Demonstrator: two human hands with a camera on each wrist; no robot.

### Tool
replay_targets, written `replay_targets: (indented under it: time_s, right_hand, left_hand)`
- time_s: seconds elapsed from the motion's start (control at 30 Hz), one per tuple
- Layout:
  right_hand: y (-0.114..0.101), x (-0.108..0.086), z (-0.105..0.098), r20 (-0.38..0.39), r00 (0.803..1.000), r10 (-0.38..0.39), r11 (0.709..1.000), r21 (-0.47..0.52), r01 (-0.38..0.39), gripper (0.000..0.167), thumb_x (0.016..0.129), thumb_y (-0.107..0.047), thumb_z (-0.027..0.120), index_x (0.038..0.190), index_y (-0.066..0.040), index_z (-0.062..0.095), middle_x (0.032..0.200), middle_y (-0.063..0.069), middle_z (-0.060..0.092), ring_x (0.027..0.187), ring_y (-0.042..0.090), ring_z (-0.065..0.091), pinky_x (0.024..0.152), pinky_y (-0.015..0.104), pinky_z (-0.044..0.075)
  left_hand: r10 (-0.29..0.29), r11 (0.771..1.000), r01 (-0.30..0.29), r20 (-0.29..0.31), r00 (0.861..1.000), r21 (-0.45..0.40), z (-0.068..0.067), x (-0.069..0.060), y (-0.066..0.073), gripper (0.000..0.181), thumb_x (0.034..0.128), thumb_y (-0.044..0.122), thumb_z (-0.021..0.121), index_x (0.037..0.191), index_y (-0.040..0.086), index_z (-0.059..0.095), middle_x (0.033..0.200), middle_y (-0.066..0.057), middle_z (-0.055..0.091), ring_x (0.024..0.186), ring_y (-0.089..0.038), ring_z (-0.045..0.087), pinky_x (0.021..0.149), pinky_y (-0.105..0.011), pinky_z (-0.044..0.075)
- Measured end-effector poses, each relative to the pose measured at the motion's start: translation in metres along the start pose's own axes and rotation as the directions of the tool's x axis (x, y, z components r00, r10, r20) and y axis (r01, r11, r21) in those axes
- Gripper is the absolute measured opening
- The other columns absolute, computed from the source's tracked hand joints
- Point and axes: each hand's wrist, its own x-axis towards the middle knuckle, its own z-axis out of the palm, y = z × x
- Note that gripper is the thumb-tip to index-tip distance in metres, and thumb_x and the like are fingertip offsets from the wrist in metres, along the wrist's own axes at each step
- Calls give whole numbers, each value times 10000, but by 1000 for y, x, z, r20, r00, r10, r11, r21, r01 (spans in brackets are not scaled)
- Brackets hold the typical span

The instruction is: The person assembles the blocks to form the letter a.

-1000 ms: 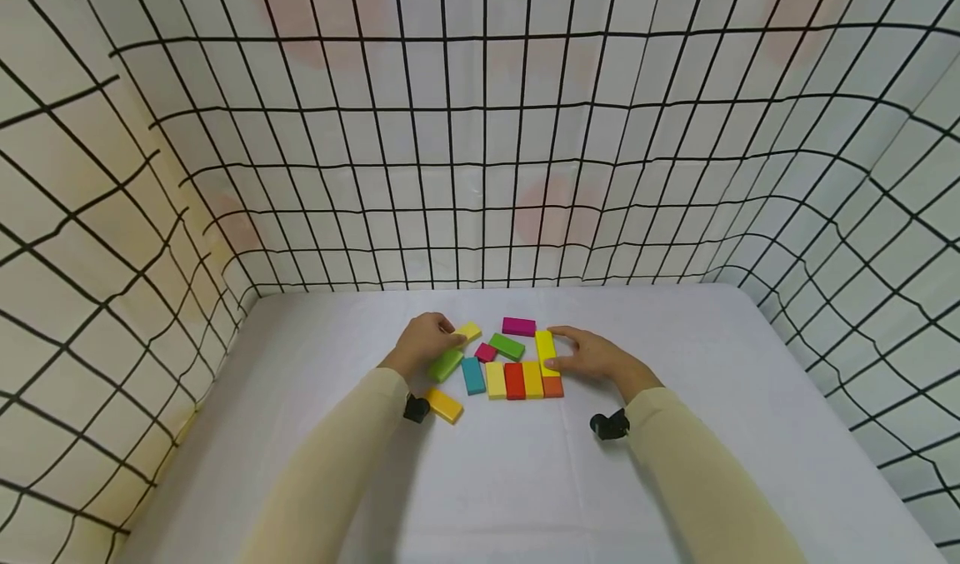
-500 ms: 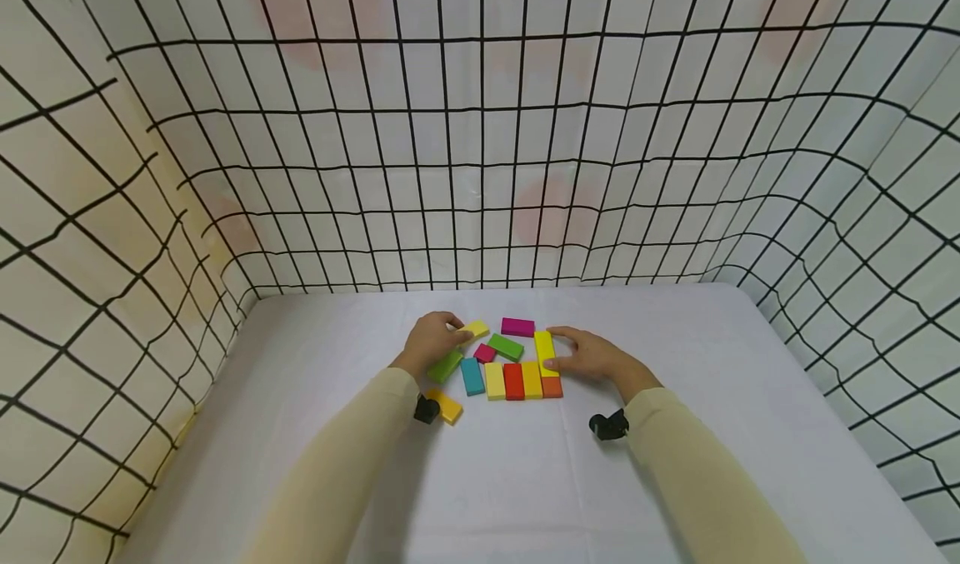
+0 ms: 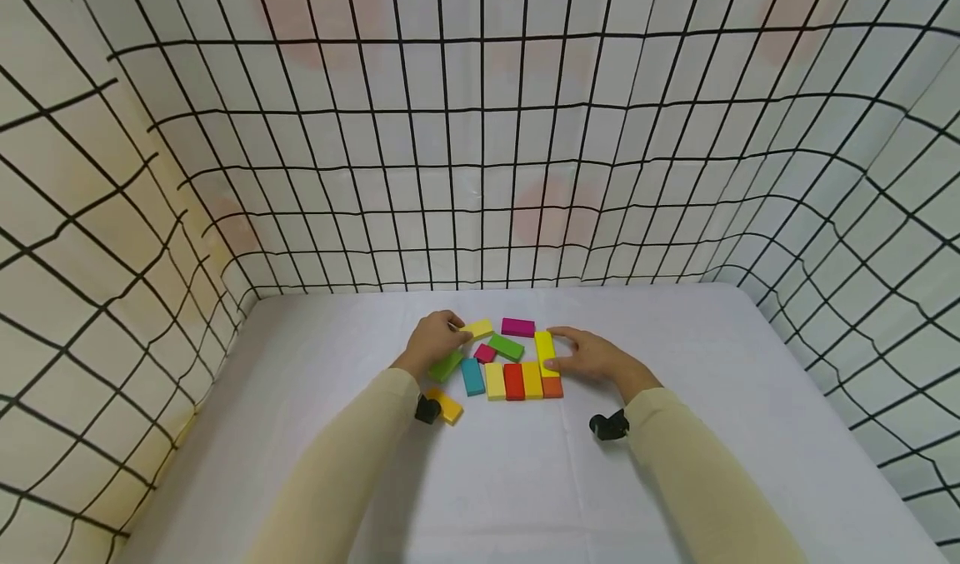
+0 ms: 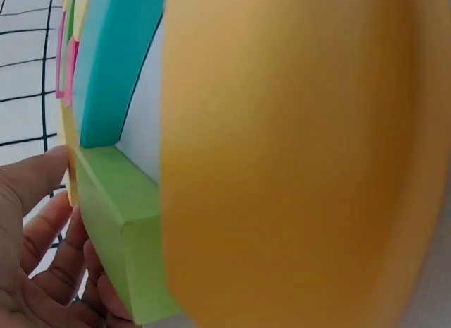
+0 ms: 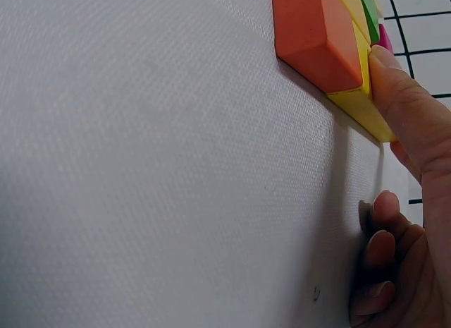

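In the head view my left hand [image 3: 432,341] pinches the left end of a pale yellow block [image 3: 479,328], above a light green block [image 3: 446,366]. In the left wrist view thumb and fingers hold that pale yellow block [image 4: 71,174] behind the green one [image 4: 116,194]. My right hand [image 3: 596,354] grips a bright yellow block [image 3: 545,347] by its two ends, lengthwise on the table beyond an orange-red block [image 3: 552,388]. In the right wrist view the thumb presses the yellow block [image 5: 366,113]; the other fingers are bent beside it.
A row of pale yellow [image 3: 496,381], red [image 3: 514,381] and yellow [image 3: 532,380] blocks adjoins the orange-red one. Teal [image 3: 472,376], green [image 3: 506,347], pink [image 3: 485,353], magenta [image 3: 518,327] and amber [image 3: 449,407] blocks lie around. Black grid lines cover the white backdrop [image 3: 495,189].
My left hand has shifted a little to the right, taking the pale yellow block closer to the magenta one. My right hand and its yellow block have stayed in place.
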Motion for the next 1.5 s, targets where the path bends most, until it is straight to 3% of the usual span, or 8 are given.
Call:
replay_targets:
  time_s: [0.53,1.5]
  right_hand:
    - [2,3,1,5,1000,3,1000,6,-3,827,864,-562,734,1571,-309,386,1562,212,434,1381,427,440,1127,679,357]
    - [0,1,2,-10,1000,6,1000,6,-6,816,868,-548,739,1566,-302,395,1561,209,434,1374,425,444,1126,668,366]
  left_hand:
    - [15,1000,-15,-18,1000,-20,4,-3,9,339,974,358,688,1245,156,700,1181,-72,709,989,-229,606,950,-391,531]
    - [24,999,-25,-31,999,-21,7,-2,8,362,973,384,685,1278,189,700,1171,-64,720,999,-225,614,958,-388,534]
